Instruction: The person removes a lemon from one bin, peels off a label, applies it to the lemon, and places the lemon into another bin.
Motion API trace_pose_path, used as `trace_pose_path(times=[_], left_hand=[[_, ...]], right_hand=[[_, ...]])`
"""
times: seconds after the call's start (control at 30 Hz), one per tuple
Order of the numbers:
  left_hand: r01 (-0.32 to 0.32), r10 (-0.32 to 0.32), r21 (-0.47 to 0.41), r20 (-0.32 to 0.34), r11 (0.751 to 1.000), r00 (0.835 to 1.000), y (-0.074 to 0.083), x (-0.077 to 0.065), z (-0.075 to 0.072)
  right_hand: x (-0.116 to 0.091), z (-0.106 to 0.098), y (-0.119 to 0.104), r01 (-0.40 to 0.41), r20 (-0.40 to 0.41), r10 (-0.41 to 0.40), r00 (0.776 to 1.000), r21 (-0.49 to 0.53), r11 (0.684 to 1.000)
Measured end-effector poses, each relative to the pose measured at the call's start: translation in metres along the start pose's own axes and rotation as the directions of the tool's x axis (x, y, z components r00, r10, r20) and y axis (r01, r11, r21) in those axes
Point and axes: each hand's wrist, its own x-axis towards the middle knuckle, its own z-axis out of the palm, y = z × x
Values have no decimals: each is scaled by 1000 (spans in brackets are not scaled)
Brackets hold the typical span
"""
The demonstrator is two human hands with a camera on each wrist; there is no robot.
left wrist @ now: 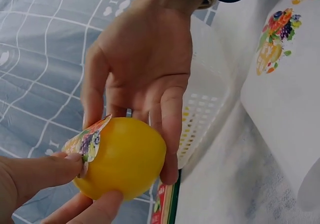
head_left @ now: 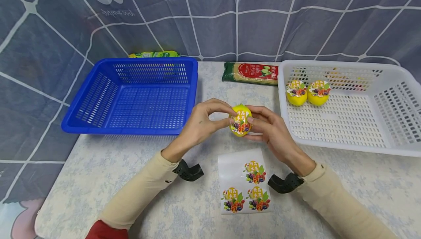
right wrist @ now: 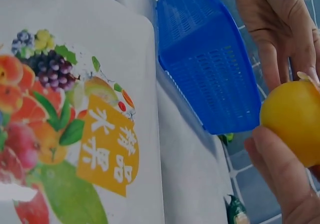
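A yellow lemon (head_left: 235, 131) is held between both hands over the table, a printed fruit sticker (head_left: 242, 122) on its upper face. My right hand (head_left: 275, 131) grips the lemon from the right, its thumb on the sticker. From the left my left hand (head_left: 205, 120) holds the fruit by the fingertips, with one tip pressing the sticker. Part of the sticker's edge stands off the lemon (left wrist: 127, 156) in the left wrist view. Below the hands lies a white sticker sheet (head_left: 231, 167) bearing three more fruit stickers.
A blue basket (head_left: 129, 132) stands at the left. In the white basket (head_left: 348, 147) at the right sit two stickered lemons (head_left: 297, 100). A red and green packet (head_left: 251, 73) lies at the back, touching the white basket, and a green packet (head_left: 154, 54) shows behind the blue one.
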Motion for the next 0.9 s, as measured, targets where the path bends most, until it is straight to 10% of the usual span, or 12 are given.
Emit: trace_pose_path(times=[0.37, 0.9], left_hand=[[-78, 72, 122, 45, 989, 996, 1, -1, 3], [-19, 15, 112, 30, 994, 999, 2, -1, 1]], right_hand=[[3, 8, -1, -31, -104, 26, 994, -44, 999], [3, 4, 3, -27, -4, 27, 1000, -115, 993]])
